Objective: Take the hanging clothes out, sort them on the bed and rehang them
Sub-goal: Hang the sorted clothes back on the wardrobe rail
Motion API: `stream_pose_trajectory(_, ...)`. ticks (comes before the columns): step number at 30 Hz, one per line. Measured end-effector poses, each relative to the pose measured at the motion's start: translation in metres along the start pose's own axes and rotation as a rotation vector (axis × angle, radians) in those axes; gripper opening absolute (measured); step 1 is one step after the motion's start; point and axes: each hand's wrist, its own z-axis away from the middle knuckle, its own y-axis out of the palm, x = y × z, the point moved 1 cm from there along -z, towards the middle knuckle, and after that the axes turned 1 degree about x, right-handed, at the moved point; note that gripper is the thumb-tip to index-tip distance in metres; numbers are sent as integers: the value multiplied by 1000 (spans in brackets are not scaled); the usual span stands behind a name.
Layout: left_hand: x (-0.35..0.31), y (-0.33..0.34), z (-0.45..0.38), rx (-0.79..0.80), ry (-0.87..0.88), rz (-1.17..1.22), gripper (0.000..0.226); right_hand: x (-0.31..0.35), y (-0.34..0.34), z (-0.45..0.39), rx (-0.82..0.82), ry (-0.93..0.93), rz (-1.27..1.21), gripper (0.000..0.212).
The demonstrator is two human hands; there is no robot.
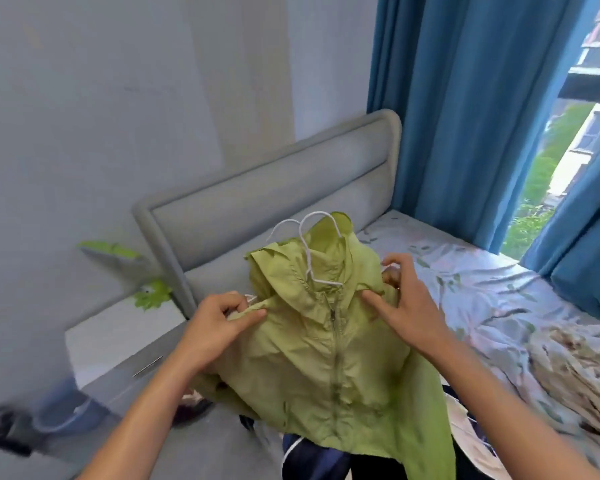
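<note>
Head view: our left hand [219,322] and right hand [404,299] each pinch a shoulder of the green zip jacket [329,362] on its white hanger [309,251], above the bed [482,282].

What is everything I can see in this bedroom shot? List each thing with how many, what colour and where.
jacket: one, light green, zipped, held up over the bed's near edge
hangers: two hooks show, white, at the jacket's collar
dark garment: one, navy with a white stripe, under the jacket's hem
bed sheet: one, pale floral, covering the bed at right
patterned fabric: one, beige and brown, crumpled on the bed at far right
headboard: one, grey, padded, against the wall
curtains: blue, by the window at upper right
bedside cabinet: one, white top, left of the bed
plant: green, on the cabinet, blurred
left hand: pinches the jacket's shoulder
right hand: grips the other shoulder
</note>
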Motion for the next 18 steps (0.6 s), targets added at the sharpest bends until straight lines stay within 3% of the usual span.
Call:
stream_pose_trajectory(3,14,-37,46,-148,-120,48,59,36,37,-10,153,-215,-2,53)
stream_pose_trajectory(7,37,-87,102,-303,-284,103,53,81,102,-26,306,-436,64,20)
stream_pose_trajectory(14,82,-152,178,-464,-395,141,60,127,212,-39,495,-427,135,37)
stream_pose_trajectory(18,125,-190,212,-604,-404,180,59,155,260,-40,560,-460,184,36)
